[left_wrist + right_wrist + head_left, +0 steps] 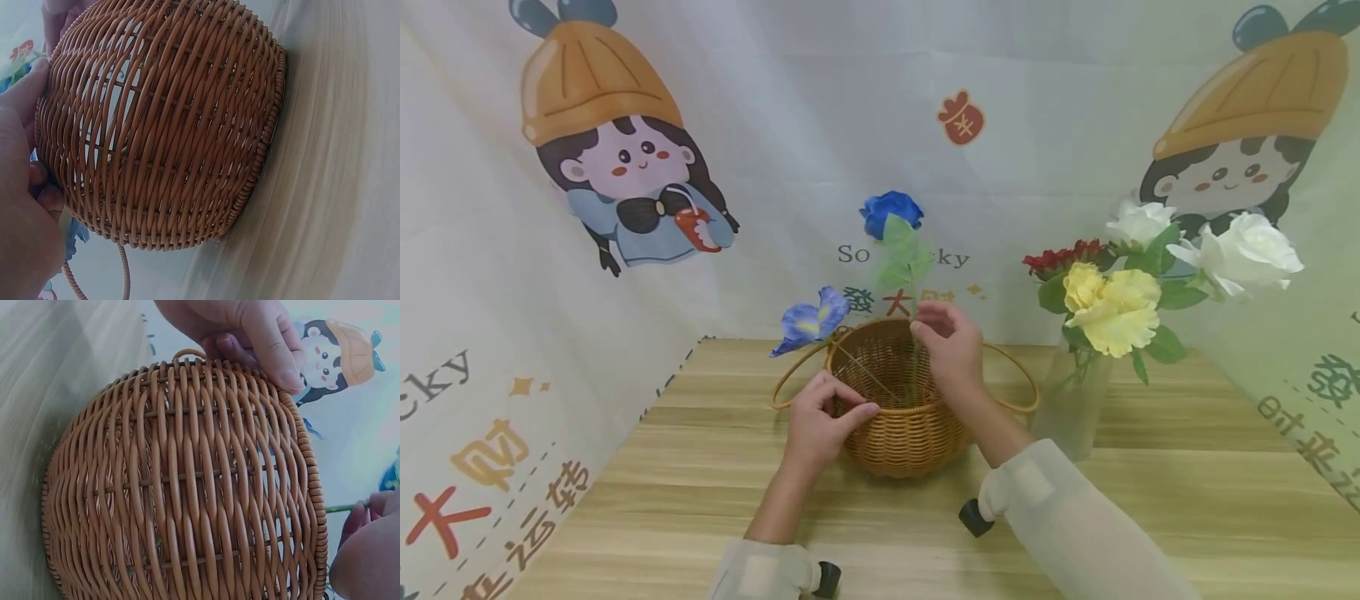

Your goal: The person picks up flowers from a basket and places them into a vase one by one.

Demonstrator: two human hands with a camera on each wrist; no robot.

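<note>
A brown wicker basket (906,446) stands on the wooden table in the head view. At its near left rim my left hand (820,421) grips the edge, thumb lying along the rim; the right wrist view shows that thumb (289,378) against the weave. Above the basket's right side, my right hand (957,354) pinches the green stem (344,508) of a blue rose (891,214), which stands upright with its stem's lower end down inside the basket. A blue-purple iris (812,321) leans out over the left rim, its thin stem crossing the basket's inside.
Right of the basket stands a clear vase (1072,408) holding white roses (1247,254), a yellow flower (1112,308) and a dark red flower (1063,258). Looped handles (1022,362) stick out at the basket's sides. A printed cloth (805,125) hangs behind the table.
</note>
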